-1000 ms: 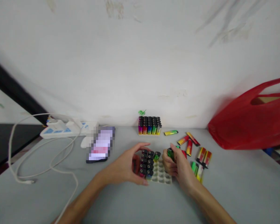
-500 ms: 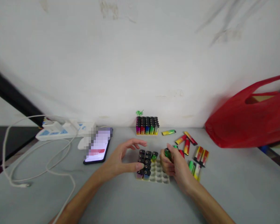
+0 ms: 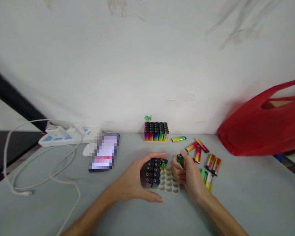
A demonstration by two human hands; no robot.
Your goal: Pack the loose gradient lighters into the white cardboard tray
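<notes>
A pale tray with round hollows (image 3: 168, 184) lies on the grey table, and several black-topped lighters (image 3: 152, 173) stand upright in its left columns. One green lighter (image 3: 163, 164) stands at the back of the third column. My left hand (image 3: 137, 178) is spread around the tray's left side, fingers behind and thumb in front, holding nothing. Right of the tray, my right hand (image 3: 186, 168) is closed on a green lighter (image 3: 179, 158), partly hidden by the fingers. Loose red and yellow lighters (image 3: 198, 154) lie beyond and to the right of that hand.
A full block of lighters (image 3: 156, 131) stands by the wall, with a green-yellow lighter (image 3: 179, 139) beside it. A phone (image 3: 104, 152), a power strip (image 3: 71, 136) and a white cable (image 3: 76, 188) are at left. A red bag (image 3: 260, 127) sits at right.
My left hand has moved slightly right and opened wider, its thumb now in front of the tray. My right hand still holds the green lighter, with little movement. The view has shifted slightly.
</notes>
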